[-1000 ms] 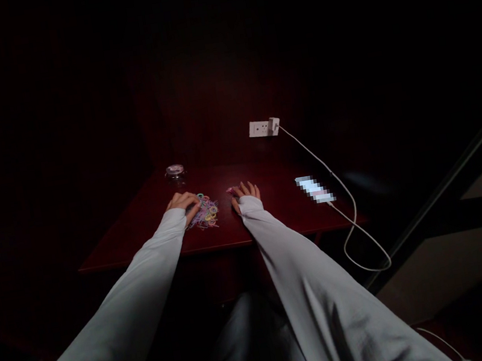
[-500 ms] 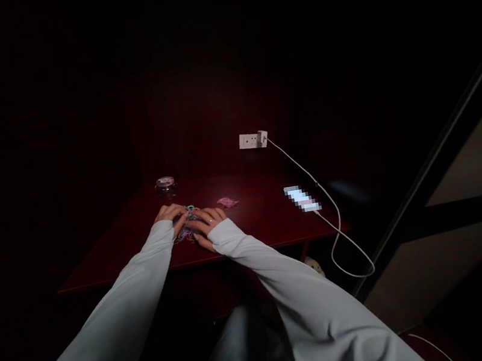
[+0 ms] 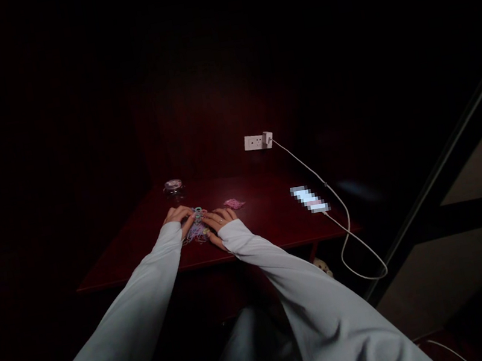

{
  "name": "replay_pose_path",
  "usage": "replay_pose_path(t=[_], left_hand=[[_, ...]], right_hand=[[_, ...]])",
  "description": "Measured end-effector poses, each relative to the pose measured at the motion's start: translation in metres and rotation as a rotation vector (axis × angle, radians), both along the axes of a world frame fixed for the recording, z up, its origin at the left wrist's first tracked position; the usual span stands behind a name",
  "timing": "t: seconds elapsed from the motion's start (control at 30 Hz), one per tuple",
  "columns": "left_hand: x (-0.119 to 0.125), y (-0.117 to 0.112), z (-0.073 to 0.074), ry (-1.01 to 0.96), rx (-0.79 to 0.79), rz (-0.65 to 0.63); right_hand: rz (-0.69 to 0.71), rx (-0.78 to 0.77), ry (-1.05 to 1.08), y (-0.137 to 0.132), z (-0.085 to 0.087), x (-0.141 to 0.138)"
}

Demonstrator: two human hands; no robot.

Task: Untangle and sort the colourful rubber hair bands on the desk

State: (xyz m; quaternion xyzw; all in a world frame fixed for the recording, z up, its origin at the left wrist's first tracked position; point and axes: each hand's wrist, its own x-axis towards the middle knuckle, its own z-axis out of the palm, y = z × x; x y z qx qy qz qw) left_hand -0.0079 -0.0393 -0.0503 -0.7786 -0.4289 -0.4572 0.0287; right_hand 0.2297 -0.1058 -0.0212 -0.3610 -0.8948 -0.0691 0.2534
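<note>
A loose heap of small coloured bands (image 3: 195, 233), mostly purple with some green and pink, lies near the front of the dark red table; they look like small elastic hair ties. My left hand (image 3: 177, 215) rests at the heap's left side, fingers stretched over its far edge and touching it. On the right side, my right hand (image 3: 222, 217), with a ring on one finger, has its thumb apart from its fingers and touches the bands. Just beyond that hand sits a separate small pile of pink bands (image 3: 234, 204). The fingers partly cover the heap.
A clear lidded jar (image 3: 173, 189) stands at the table's back left. On the right lies a lit phone (image 3: 309, 199) with a white cable (image 3: 341, 207) running to a charger in the wall socket (image 3: 257, 142). The table's front edge (image 3: 146, 276) is close to me.
The whole view has shifted slightly, so everything sits a little further right. My hands have moved slightly apart, and more of the purple bands shows between them.
</note>
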Motion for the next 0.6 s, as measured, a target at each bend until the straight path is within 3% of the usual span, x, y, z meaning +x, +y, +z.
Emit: replay_pose_path(t=[0.6], left_hand=[[0.0002, 0.0003, 0.0021, -0.011, -0.020, -0.012]], right_hand=[[0.041, 0.004, 0.017, 0.0053, -0.0059, -0.0001]])
